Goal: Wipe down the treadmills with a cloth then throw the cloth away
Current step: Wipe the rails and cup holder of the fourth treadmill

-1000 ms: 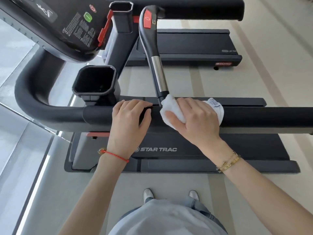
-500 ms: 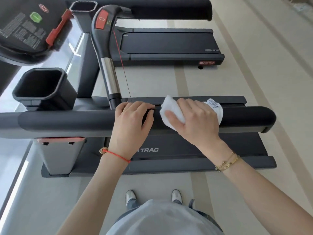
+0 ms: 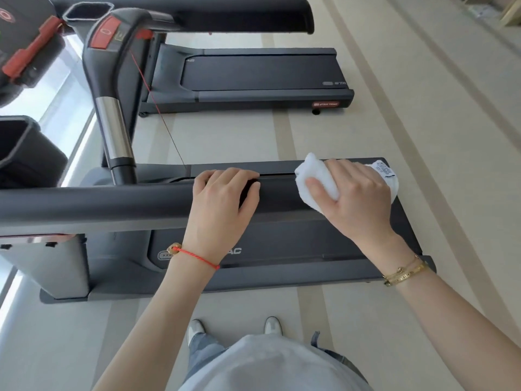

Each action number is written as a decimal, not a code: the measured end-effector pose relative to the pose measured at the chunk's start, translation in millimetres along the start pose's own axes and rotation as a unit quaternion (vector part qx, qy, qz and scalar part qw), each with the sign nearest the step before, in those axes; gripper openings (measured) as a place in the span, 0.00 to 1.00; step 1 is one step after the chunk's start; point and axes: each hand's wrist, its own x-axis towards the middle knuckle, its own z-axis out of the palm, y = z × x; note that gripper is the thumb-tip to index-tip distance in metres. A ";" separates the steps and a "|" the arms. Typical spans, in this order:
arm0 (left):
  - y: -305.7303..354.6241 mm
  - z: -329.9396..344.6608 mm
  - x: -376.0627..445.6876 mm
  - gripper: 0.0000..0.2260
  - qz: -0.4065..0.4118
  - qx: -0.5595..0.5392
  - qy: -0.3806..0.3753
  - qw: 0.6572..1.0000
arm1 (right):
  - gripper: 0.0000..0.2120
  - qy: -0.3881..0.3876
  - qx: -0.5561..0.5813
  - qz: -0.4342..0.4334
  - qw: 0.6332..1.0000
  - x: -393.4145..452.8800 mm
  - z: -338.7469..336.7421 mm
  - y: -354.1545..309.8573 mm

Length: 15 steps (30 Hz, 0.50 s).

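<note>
Two hands rest on the near treadmill's (image 3: 282,272) dark side handrail (image 3: 98,204). The left hand (image 3: 222,204) curls over the rail, fingers wrapped across its top and thumb on the near side. Just to its right, apart from it, the right hand (image 3: 358,198) grips a bunched white cloth (image 3: 315,179) against the rail's outer end — the cloth shows beyond the fingers at both sides, a printed label at its far right edge. A second treadmill (image 3: 253,77) stands farther off on the pale floor (image 3: 423,122).

The right hand (image 3: 358,198) hides most of the cloth (image 3: 315,179) and the handrail (image 3: 112,204) end beneath it. The left wrist covers part of the deck logo (image 3: 197,253). The cloth's label (image 3: 383,170) print is too small to read.
</note>
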 end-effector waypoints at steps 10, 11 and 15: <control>57.6 27.6 13.4 0.12 0.011 0.026 -0.054 0.998 | 0.15 -0.024 0.348 0.371 0.861 -45.1 -20.4 46.5; 62.0 30.7 15.0 0.13 0.015 0.036 -0.061 0.997 | 0.14 -0.040 0.360 0.384 0.849 -50.1 -20.4 48.6; 74.6 39.5 20.0 0.14 0.026 0.071 -0.073 0.994 | 0.12 -0.153 0.412 0.365 0.821 -28.8 -25.5 66.5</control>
